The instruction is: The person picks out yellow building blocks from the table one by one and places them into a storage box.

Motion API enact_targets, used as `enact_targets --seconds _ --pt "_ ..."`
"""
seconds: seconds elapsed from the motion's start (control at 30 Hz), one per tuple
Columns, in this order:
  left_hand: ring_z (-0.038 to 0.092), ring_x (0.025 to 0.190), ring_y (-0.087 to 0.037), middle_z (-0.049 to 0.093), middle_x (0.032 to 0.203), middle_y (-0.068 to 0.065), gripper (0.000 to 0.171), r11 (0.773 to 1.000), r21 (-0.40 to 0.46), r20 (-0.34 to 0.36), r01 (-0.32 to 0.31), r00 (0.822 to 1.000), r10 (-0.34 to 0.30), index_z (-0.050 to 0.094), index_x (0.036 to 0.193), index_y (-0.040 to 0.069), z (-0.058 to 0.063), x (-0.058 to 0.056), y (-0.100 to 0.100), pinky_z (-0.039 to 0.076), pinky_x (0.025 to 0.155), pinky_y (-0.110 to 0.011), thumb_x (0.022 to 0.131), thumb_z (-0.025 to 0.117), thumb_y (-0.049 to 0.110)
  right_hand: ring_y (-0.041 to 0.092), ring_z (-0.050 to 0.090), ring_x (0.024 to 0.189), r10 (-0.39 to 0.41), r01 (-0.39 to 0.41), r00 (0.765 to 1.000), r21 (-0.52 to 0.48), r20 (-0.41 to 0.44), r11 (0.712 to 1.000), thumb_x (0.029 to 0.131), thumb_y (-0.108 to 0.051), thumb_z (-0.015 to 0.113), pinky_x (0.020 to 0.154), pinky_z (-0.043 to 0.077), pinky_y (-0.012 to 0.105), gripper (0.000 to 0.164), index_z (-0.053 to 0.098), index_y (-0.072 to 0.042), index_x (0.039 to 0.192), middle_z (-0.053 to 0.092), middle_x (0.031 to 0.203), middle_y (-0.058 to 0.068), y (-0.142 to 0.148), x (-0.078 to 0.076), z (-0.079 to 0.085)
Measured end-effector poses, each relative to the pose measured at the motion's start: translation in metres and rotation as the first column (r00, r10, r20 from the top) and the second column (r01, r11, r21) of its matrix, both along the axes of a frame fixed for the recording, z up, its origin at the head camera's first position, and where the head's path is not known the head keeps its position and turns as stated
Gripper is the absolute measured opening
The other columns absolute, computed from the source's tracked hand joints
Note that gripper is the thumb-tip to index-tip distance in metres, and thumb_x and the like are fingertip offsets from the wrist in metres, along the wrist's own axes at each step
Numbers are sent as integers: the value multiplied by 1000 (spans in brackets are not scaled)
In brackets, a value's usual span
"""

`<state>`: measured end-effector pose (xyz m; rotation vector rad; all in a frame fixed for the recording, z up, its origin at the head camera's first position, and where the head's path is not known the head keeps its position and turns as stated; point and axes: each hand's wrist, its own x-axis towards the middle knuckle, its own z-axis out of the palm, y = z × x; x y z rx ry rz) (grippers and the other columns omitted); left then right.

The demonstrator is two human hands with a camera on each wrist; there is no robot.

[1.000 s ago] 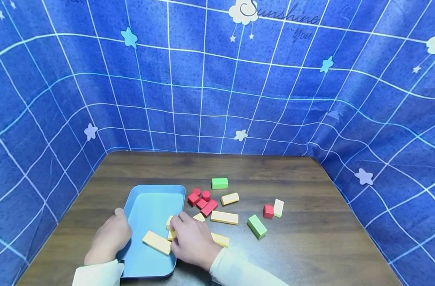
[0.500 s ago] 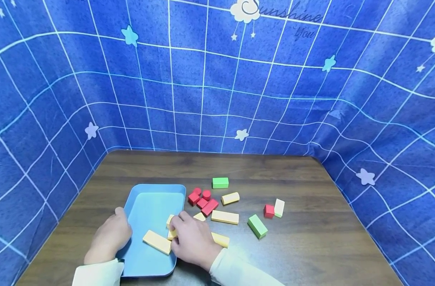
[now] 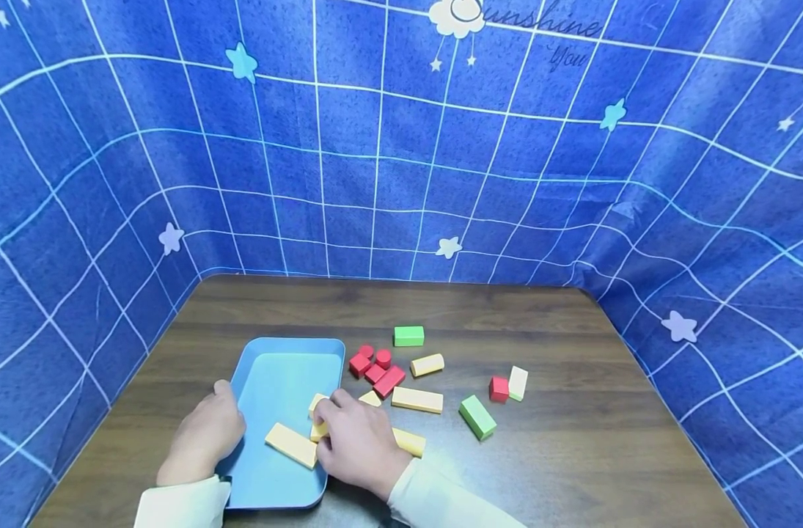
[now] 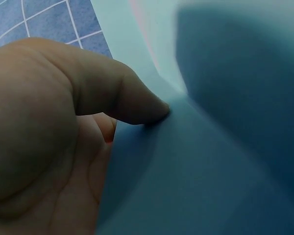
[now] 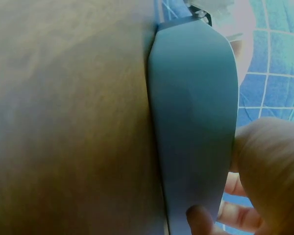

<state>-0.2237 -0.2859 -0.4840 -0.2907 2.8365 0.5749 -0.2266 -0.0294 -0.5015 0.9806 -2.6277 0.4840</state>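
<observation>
Evidently, left fingers (image 4: 107, 128) grip the blue tray (image 3: 279, 378); right fingers (image 3: 330, 412) curl beside yellow blocks (image 3: 292, 445) inside it, their hold unclear.

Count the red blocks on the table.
6: beside the blue tray, two cylinders, a cube, a short block and a long block; farther right, another cube by the pale block. The right hand could hide more.

Dark script "Sunshine" (image 3: 540, 20) and, beneath it, "You" (image 3: 568, 56) on the blue gridded cloth (image 3: 401, 176)
</observation>
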Motion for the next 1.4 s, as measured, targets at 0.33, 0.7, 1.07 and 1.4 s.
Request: enact_targets --seconds 0.33,0.7,1.07,1.4 --pt "42 106 -57 37 121 -46 58 1000 -17 -10 2 1000 -2 7 133 -23 -1 -2 1 42 82 -67 94 34 10 1 43 59 5 -5 1000 -4 -29 1000 68 -28 66 40 33 24 20 59 -31 87 48 85 -15 -1 0 -1" --pt "42 106 -57 37 121 -46 58 1000 -10 7 -2 1000 2 7 132 -23 -1 -2 0 42 82 -68 94 35 10 0 44 61 14 -12 997 38 -70 999 70 -29 66 40 33 24 13 59 -32 81 47 85 -14 0 1 0" --pt "41 106 -57 36 122 -46 59 1000 -18 2 -7 1000 7 5 133 -22 -4 -3 -1 41 83 -69 94 35 10 3 44 60 22 -16 994 63 -105 998 74 -32 64 40 33 26 8 56 -30 77 47 84 -11 1 3 4" --pt "43 105 -57 39 120 -45 56 1000 -12 -5 -3 1000 3 9 132 -22 -3 -2 -1 43 81 -67 94 35 10 4 46 62 31 -27 993 40 -110 999 74 -29 64 39 34 25 7 61 -29 80 50 91 -8 1 3 4"
